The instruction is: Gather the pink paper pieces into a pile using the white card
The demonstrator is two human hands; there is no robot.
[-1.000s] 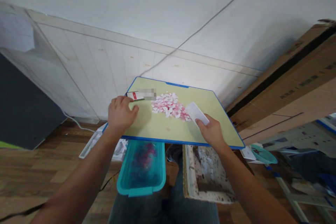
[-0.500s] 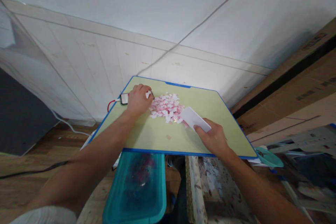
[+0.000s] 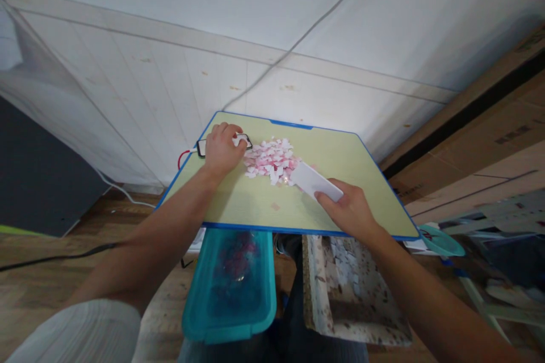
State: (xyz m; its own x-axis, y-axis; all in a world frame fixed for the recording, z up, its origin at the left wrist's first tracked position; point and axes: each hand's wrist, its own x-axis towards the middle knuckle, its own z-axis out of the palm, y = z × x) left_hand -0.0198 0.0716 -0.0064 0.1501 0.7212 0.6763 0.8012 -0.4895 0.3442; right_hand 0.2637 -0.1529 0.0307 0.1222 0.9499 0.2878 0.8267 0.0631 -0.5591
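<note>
Blue-edged yellow table (image 3: 238, 198), teal bin (image 3: 227, 333) and speckled box (image 3: 315, 281) below its near edge.
The bin sits left of the table's middle, the box right of it. A pink-and-white heap of small pieces (image 3: 272, 159) lies mid-table. The right hand (image 3: 351, 210) is over the table's right half; the left hand (image 3: 222, 148) is over its far left part, fingers curled, thumb close. The right thumb and fingers close on one end of a white card (image 3: 315, 180), whose other end reaches the heap. Toward the table's left edge, a phone (image 3: 201, 148) lies partly under the left hand. White bits (image 3: 239, 139) show at the left fingertips; whether gripped, I cannot tell.
</note>
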